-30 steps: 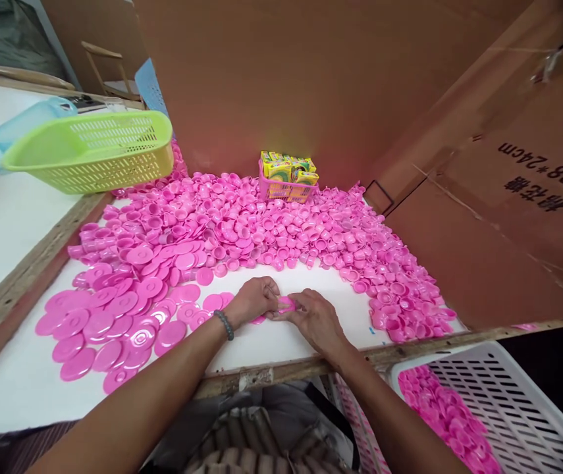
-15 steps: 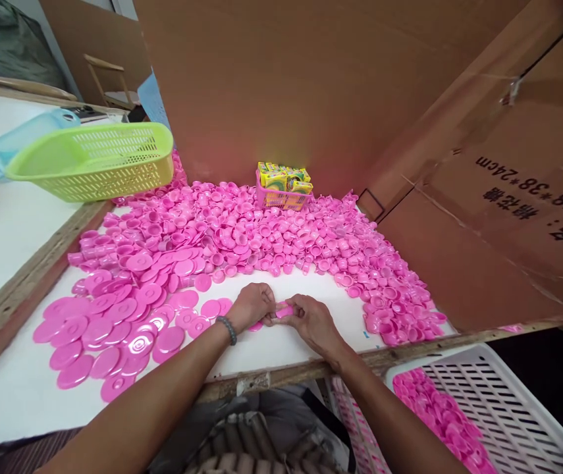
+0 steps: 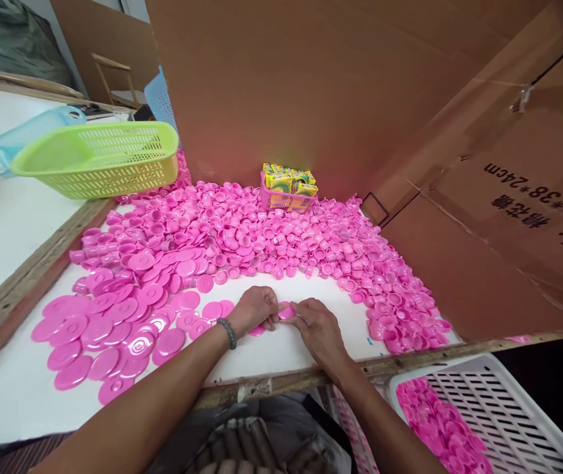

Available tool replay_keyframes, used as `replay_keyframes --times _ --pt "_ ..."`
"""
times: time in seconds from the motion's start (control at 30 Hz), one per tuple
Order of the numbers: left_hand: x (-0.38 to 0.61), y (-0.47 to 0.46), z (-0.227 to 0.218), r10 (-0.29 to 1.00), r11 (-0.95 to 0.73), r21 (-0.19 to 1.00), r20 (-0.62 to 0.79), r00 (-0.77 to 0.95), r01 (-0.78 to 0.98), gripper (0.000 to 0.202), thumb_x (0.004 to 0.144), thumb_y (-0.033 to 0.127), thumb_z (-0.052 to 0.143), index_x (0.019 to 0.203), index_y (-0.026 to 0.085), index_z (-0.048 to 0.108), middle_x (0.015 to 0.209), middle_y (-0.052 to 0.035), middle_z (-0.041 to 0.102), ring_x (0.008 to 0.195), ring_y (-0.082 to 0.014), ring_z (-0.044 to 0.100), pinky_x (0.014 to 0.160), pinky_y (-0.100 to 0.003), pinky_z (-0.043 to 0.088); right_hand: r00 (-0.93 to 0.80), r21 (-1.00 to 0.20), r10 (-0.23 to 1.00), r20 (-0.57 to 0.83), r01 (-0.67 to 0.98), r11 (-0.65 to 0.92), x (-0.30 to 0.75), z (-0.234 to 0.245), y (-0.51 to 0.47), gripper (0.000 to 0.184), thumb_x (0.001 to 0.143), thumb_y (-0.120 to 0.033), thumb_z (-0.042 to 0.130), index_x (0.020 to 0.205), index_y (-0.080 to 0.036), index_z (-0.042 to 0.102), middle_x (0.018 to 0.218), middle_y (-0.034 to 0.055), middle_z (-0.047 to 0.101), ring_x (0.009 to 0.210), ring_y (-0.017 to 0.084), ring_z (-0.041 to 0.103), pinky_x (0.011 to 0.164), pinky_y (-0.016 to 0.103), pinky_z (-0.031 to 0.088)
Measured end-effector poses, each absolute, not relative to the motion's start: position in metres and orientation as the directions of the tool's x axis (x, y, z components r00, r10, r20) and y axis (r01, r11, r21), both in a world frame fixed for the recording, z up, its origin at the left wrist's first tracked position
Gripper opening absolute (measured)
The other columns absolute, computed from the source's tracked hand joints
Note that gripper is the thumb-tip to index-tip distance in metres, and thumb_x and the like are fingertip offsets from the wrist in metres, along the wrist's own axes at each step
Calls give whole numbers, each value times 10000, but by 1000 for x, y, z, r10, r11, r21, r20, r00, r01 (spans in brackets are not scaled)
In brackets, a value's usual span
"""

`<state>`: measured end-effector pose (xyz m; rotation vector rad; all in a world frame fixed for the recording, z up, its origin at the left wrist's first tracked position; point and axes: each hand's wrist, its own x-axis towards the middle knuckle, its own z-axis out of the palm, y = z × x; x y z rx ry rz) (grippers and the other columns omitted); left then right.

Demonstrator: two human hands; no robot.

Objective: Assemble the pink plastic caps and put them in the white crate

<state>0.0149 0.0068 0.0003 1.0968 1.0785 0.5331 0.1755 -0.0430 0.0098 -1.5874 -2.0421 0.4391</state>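
Over the white tabletop near its front edge, my two hands meet at a small pink plastic piece (image 3: 286, 311); whether it is a cup or a saucer is unclear. My right hand (image 3: 319, 328) pinches it between thumb and fingers from the right. From the left, my left hand (image 3: 254, 309) has its fingers closed at the piece's edge. A pink saucer (image 3: 256, 330) lies partly hidden under my left hand. Many pink saucers (image 3: 123, 308) overlap on the left, and a broad heap of small pink toy cups (image 3: 291, 240) curves behind my hands.
A pink basket (image 3: 288, 201) of yellow boxes stands amid the cups. The green basket (image 3: 98, 178) sits at the left, by a wooden rail (image 3: 29, 283). Cardboard walls (image 3: 311, 85) close off the back and right. Below the edge is a white crate (image 3: 518, 401) with pink pieces.
My hands stay together at the pink piece, which now shows a rounder face. The right fingers have shifted slightly. The whole view has moved a little.
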Motion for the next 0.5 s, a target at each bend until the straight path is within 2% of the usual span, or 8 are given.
replay_keyframes --times 0.1,0.17,0.4,0.5 --pt "14 8 3 777 429 887 -459 430 171 298 647 349 668 629 133 463 483 -7 596 357 -98 536 371 -195 436 -259 -599 950 176 737 312 178 10 -35 164 806 -284 557 936 -255 653 792 20 574 735 146 524 631 257 415" --pt "14 8 5 770 437 879 -475 426 190 307 637 352 674 620 132 460 481 -12 599 359 -103 540 373 -198 436 -288 -591 942 171 735 332 178 10 -32 173 793 -294 573 940 -248 651 794 24 572 724 148 519 622 263 416" --pt "15 11 8 782 454 857 -515 351 244 297 612 285 701 624 148 438 452 4 586 398 -138 568 407 -239 473 -382 -392 912 150 824 409 172 21 -26 59 785 -223 578 774 -197 631 718 18 516 706 147 465 595 252 360" --pt "15 11 6 773 465 852 -523 359 239 282 633 257 685 638 156 422 447 10 582 388 -138 562 406 -244 472 -418 -337 900 120 836 433 171 23 -24 77 761 -213 607 690 -185 601 701 13 503 702 147 460 587 251 345"
